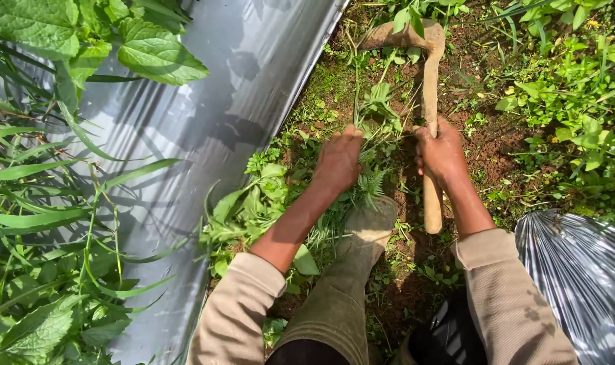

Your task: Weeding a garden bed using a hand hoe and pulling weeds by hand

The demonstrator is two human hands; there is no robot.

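My left hand (pixel 338 159) is closed around a bunch of green weeds (pixel 371 111) growing from the soil strip. My right hand (pixel 441 151) grips the wooden handle of a hoe (pixel 430 88), whose muddy blade (pixel 388 35) rests on the ground farther ahead. The handle's lower end sticks out below my fist. Both sleeves are beige. My muddy rubber boot (pixel 361 236) stands between my arms, just under the weeds.
A silver plastic mulch sheet (pixel 206 128) covers the raised bed on the left, with leafy plants (pixel 43 203) overhanging it. Another silver sheet (pixel 578 270) shows at the lower right. Low green weeds (pixel 578 101) spread over the brown soil on the right.
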